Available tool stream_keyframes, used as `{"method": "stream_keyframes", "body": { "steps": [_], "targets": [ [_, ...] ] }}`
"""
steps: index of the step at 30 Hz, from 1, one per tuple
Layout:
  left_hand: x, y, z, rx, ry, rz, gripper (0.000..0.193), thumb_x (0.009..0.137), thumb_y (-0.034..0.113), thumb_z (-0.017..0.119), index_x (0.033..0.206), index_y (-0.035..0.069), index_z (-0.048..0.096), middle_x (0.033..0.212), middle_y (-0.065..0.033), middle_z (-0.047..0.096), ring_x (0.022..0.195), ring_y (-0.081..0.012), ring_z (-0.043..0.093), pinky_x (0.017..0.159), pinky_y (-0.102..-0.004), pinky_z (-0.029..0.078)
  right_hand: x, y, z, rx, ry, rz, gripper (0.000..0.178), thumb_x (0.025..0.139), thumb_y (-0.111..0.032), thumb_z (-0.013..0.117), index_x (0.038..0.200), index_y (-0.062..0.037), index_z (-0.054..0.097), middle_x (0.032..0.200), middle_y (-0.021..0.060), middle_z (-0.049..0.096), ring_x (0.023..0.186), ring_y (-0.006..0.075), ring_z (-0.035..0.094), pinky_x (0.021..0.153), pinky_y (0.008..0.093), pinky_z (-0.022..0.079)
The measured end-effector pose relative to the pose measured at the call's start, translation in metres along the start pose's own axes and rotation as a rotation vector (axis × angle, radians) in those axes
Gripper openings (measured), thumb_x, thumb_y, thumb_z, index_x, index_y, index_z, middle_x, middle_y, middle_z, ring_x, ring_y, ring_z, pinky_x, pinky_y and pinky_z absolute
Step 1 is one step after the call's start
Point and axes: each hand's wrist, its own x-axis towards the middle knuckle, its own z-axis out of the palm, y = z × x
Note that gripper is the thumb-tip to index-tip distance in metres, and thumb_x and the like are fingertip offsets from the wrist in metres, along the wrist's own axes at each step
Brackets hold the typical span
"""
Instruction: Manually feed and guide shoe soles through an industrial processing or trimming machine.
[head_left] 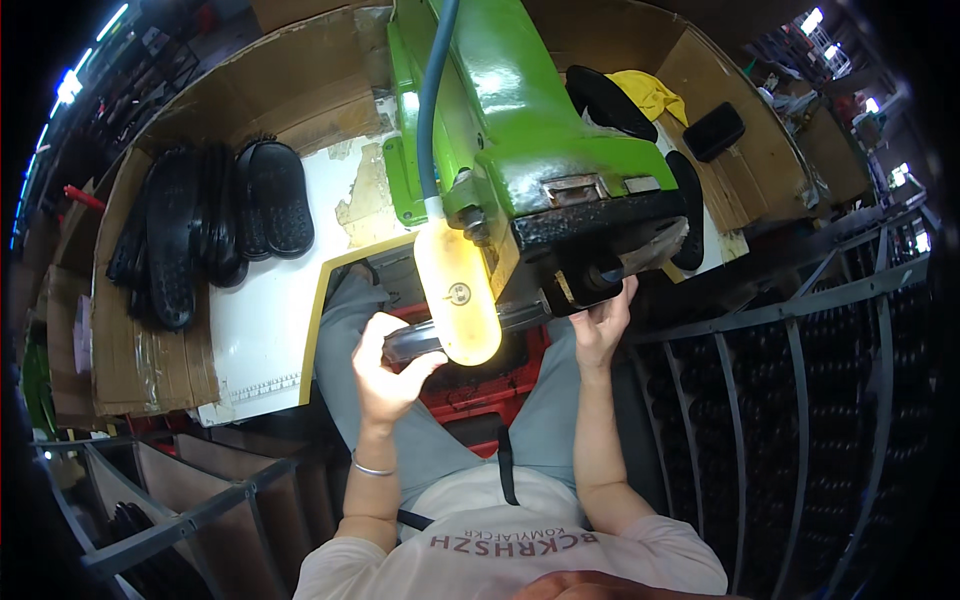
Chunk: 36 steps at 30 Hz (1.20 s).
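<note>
A dark, shiny-edged shoe sole (408,342) is held crosswise beneath the head of a green machine (560,165). My left hand (388,378) is closed on its left end, thumb on the near side and fingers beyond. At the other end, my right hand (603,330) pinches it close beside the machine's black lower part; that end is largely hidden there. A glowing yellow oblong lamp (457,300) hangs in front of the sole and covers its middle.
Black soles (275,200) are stacked on the white table (260,330), left of the machine. Cardboard walls (155,370) surround the table. A yellow cloth (650,97) and more black pieces lie at right. Metal racks (800,430) stand on both sides. A blue-grey cable (437,100) runs down to the lamp.
</note>
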Motion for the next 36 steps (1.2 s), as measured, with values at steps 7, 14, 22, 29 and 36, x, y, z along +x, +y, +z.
{"method": "stream_keyframes", "body": {
  "steps": [7,14,22,29,36],
  "targets": [
    [-0.006,-0.026,-0.055,0.032,0.027,0.026,0.039,0.069,0.012,0.083,0.091,0.001,0.053,0.084,-0.0037,0.053,0.075,-0.0113,0.053,0.069,-0.0237,0.044,-0.024,-0.011,0.043,0.167,-0.051,0.153,0.087,0.066,-0.021,0.086,0.132,0.0093,0.038,0.128,0.01,0.039,0.108,0.0205,0.053,0.089,0.0304,0.046],
    [-0.015,-0.071,-0.086,0.122,-0.078,-0.017,0.042,0.063,0.017,0.086,0.086,0.0,0.055,0.081,-0.0061,0.057,0.076,-0.0147,0.055,0.072,-0.027,0.044,-0.032,-0.034,0.07,-0.267,0.028,-0.152,0.075,0.052,-0.02,0.09,0.113,0.0067,0.057,0.104,0.0171,0.06,0.091,0.0322,0.059,0.081,0.037,0.048],
    [-0.002,-0.065,0.034,0.297,-0.141,0.151,0.028,0.068,0.007,0.072,0.095,-0.001,0.065,0.09,-0.016,0.067,0.082,-0.0298,0.066,0.08,-0.0385,0.052,-0.031,-0.037,0.069,-0.404,-0.035,-0.424,0.067,0.056,-0.017,0.088,0.112,0.0066,0.059,0.108,0.0173,0.062,0.095,0.0354,0.06,0.083,0.0418,0.05],
    [-0.027,-0.102,0.083,-0.175,0.071,-0.051,0.031,0.075,-0.004,0.074,0.101,-0.002,0.057,0.095,-0.0078,0.064,0.087,-0.0145,0.061,0.081,-0.027,0.049,-0.089,0.052,0.046,0.186,0.015,0.343,0.053,0.08,-0.008,0.071,0.127,0.0034,0.05,0.129,0.0157,0.052,0.117,0.0273,0.053,0.094,0.0354,0.046],
    [-0.042,-0.11,0.1,-0.275,0.214,-0.095,0.035,0.073,0.0,0.078,0.101,-0.002,0.056,0.094,-0.0077,0.063,0.086,-0.0148,0.061,0.081,-0.0286,0.05,-0.12,0.071,0.013,0.916,-0.022,0.918,0.058,0.088,-0.026,0.066,0.135,-0.012,0.036,0.129,0.0091,0.047,0.12,0.029,0.048,0.089,0.0567,0.048]
  ]
}}
